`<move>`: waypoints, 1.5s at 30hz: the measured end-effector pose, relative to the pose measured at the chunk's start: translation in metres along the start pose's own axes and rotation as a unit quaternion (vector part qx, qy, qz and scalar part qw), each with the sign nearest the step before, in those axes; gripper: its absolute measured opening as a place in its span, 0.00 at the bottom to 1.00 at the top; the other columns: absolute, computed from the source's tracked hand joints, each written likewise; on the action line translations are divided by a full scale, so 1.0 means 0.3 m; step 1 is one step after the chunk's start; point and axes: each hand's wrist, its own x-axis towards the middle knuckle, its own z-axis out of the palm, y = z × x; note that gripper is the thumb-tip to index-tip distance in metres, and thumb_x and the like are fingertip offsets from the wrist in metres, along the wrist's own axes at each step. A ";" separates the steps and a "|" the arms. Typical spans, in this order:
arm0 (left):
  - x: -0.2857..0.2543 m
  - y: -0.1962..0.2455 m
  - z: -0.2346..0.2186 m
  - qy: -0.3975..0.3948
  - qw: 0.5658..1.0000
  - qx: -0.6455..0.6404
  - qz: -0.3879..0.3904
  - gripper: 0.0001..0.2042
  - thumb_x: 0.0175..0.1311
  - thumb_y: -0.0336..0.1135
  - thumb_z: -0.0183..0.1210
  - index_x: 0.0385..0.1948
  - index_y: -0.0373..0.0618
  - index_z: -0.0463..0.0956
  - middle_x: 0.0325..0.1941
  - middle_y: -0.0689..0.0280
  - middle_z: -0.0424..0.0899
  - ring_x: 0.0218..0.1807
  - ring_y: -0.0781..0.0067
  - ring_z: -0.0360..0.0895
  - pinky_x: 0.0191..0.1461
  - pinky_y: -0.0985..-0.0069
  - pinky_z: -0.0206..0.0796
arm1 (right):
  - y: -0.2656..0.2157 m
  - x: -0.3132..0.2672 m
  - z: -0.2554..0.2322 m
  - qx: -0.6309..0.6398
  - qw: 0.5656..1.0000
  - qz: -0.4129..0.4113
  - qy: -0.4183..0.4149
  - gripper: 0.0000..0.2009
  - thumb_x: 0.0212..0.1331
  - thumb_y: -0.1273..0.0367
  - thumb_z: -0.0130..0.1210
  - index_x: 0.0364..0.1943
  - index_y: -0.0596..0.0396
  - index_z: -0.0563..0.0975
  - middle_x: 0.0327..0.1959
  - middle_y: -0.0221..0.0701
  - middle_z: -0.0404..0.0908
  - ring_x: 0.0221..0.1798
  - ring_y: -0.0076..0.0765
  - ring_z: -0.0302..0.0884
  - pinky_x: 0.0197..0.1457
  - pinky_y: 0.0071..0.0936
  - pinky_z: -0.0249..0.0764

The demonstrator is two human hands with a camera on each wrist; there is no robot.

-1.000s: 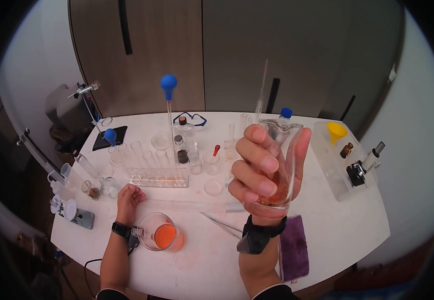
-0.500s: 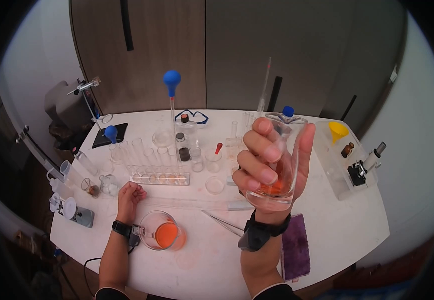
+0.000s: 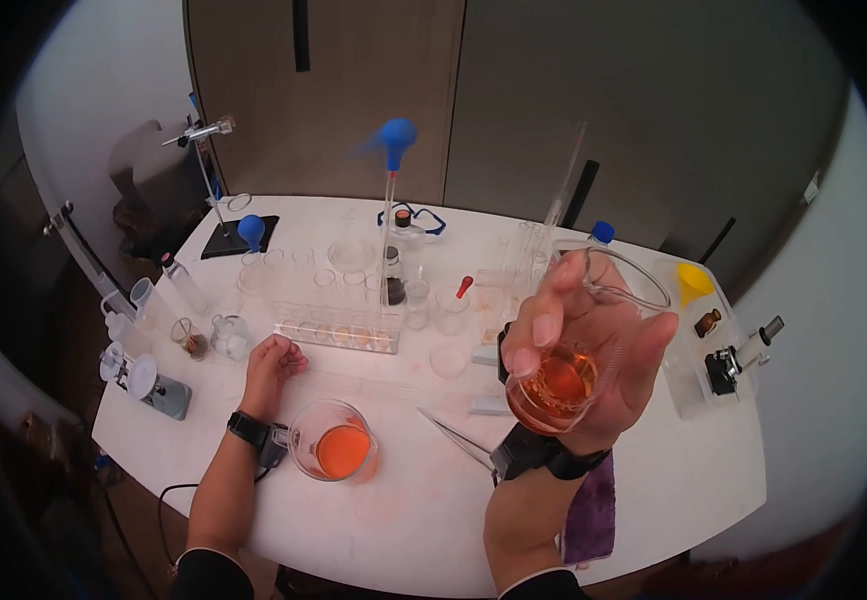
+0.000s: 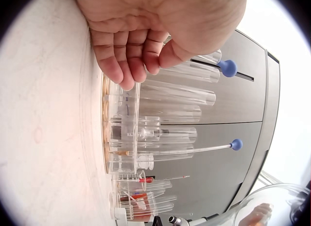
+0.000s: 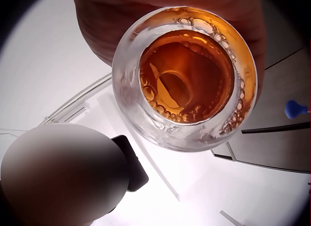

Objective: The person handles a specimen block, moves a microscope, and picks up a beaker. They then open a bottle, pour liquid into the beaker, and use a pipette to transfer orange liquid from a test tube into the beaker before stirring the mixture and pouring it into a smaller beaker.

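My right hand [image 3: 634,390] holds up a small glass beaker [image 3: 559,385] with its fingers and thumb around the wall. The beaker leans, its wide mouth toward the upper right, and amber-orange liquid lies in its lower part. The right wrist view looks at the beaker's base [image 5: 187,80], where bubbles ring the liquid. My left hand [image 3: 276,368] rests on the white table, its fingers loosely curled and holding nothing. In the left wrist view those fingers [image 4: 127,65] lie beside a clear test tube rack [image 4: 129,109]. A handled glass beaker [image 3: 304,440] of orange liquid stands near the left wrist.
Tweezers [image 3: 454,435] and a purple cloth [image 3: 590,515] lie near my right forearm. Behind the rack are bottles and a blue-bulbed pipette [image 3: 395,145]. A small balance [image 3: 164,385] stands at left; a clear tray [image 3: 689,395] with a yellow funnel [image 3: 694,283] and a microscope [image 3: 744,355] is at right.
My right hand has turned, and the beaker, upright before, now leans with its mouth and liquid surface showing. The head view has shifted slightly. My left hand stays at its place on the table.
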 end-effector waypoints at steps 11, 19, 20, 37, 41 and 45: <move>0.012 -0.016 -0.023 -0.009 1.000 -0.007 -0.004 0.08 0.71 0.35 0.48 0.34 0.43 0.73 0.33 0.66 0.79 0.37 0.74 0.79 0.45 0.76 0.73 | 0.001 0.004 -0.009 -0.055 0.998 0.025 -0.001 0.35 0.53 0.45 0.64 0.49 0.64 0.67 0.36 0.41 0.77 0.34 0.37 0.82 0.35 0.26 0.80; 0.010 -0.011 -0.018 -0.003 1.000 -0.003 -0.010 0.08 0.71 0.35 0.49 0.34 0.43 0.73 0.34 0.66 0.79 0.37 0.74 0.80 0.45 0.77 0.73 | 0.004 -0.001 0.011 -0.132 0.990 0.037 0.019 0.28 0.41 0.71 0.73 0.46 0.61 0.70 0.36 0.34 0.77 0.35 0.33 0.81 0.35 0.26 0.79; 0.008 -0.010 -0.018 0.001 1.000 -0.001 -0.010 0.08 0.71 0.35 0.49 0.34 0.43 0.73 0.34 0.66 0.79 0.37 0.74 0.80 0.45 0.77 0.73 | 0.008 -0.004 0.019 -0.165 0.985 0.035 0.032 0.26 0.41 0.72 0.72 0.45 0.60 0.71 0.36 0.34 0.77 0.35 0.31 0.80 0.36 0.25 0.78; 0.005 -0.006 -0.026 -0.023 1.000 0.007 -0.003 0.07 0.70 0.34 0.49 0.33 0.44 0.72 0.35 0.67 0.79 0.39 0.75 0.80 0.47 0.77 0.73 | 0.150 0.032 0.098 -0.474 0.870 0.138 -0.002 0.14 0.36 0.74 0.61 0.31 0.57 0.73 0.26 0.29 0.78 0.31 0.22 0.77 0.40 0.19 0.72; 0.017 -0.008 -0.039 -0.035 0.999 -0.024 -0.012 0.07 0.70 0.34 0.48 0.33 0.45 0.73 0.35 0.67 0.79 0.39 0.76 0.79 0.47 0.78 0.73 | 0.197 0.044 0.087 -0.518 0.836 0.172 -0.065 0.14 0.35 0.75 0.60 0.31 0.58 0.72 0.26 0.31 0.79 0.31 0.24 0.78 0.40 0.20 0.73; 0.030 -0.016 -0.051 -0.048 0.998 -0.045 -0.013 0.08 0.72 0.36 0.48 0.34 0.45 0.72 0.35 0.68 0.79 0.39 0.77 0.79 0.46 0.78 0.73 | 0.230 0.035 0.103 -0.535 0.811 0.214 -0.101 0.14 0.35 0.75 0.60 0.31 0.58 0.72 0.25 0.31 0.79 0.31 0.24 0.77 0.40 0.20 0.73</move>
